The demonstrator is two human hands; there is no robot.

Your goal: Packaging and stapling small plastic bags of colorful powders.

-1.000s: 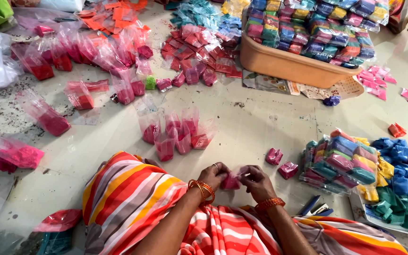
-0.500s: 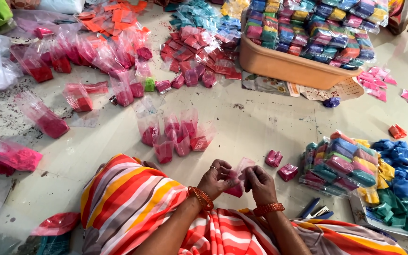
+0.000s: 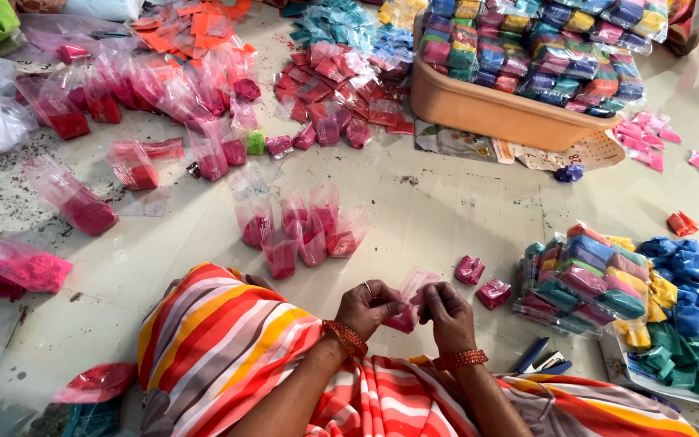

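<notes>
Both hands meet just above my striped lap. My left hand and my right hand pinch one small clear plastic pouch of pink powder between the fingertips. Two folded pink packets lie on the floor just right of my hands. A cluster of open pouches with pink powder stands in front of my knee. A bundle of mixed-colour packets sits to the right.
An orange tub heaped with coloured packets stands at the back right. Long bags of pink powder are spread across the left floor, with red and blue packets behind. A blue stapler lies by my right knee.
My hands stayed together on the pouch and shifted slightly right; the pouch's clear top has been lifted upright between the fingers.
</notes>
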